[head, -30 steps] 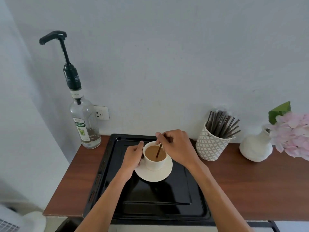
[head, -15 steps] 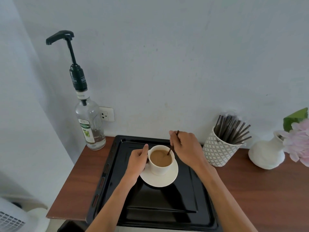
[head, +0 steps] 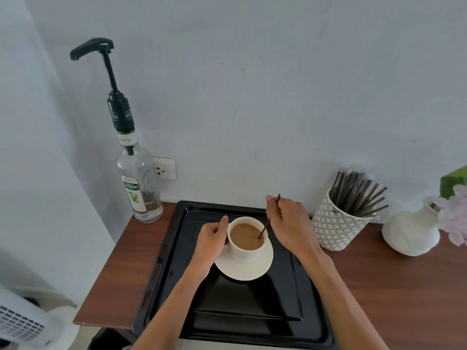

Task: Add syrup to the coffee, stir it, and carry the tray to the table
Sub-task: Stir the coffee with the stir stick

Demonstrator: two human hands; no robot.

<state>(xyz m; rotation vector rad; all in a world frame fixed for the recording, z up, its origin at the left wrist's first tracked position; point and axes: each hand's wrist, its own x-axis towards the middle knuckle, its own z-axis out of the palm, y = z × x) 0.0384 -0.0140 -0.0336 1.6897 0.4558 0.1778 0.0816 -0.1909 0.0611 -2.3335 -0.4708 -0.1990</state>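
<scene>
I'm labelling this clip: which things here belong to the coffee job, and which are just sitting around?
In use:
coffee cup
saucer
stir stick in the right hand
left hand at the cup
black tray
syrup bottle

Lying about:
holder of spare sticks
white vase
pink flowers

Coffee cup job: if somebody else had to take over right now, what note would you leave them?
Left hand: grip closed on the side of the coffee cup, steadying it.
Right hand: grip closed on the stir stick, its tip in the coffee.
The cup sits on its saucer, on the black tray on the wooden counter. The syrup bottle stands left of the tray, untouched.
Done: stirring is under way; whether syrup is in cannot be seen.
Left: finish stirring, take out the stick, carry the tray to the table.
</scene>
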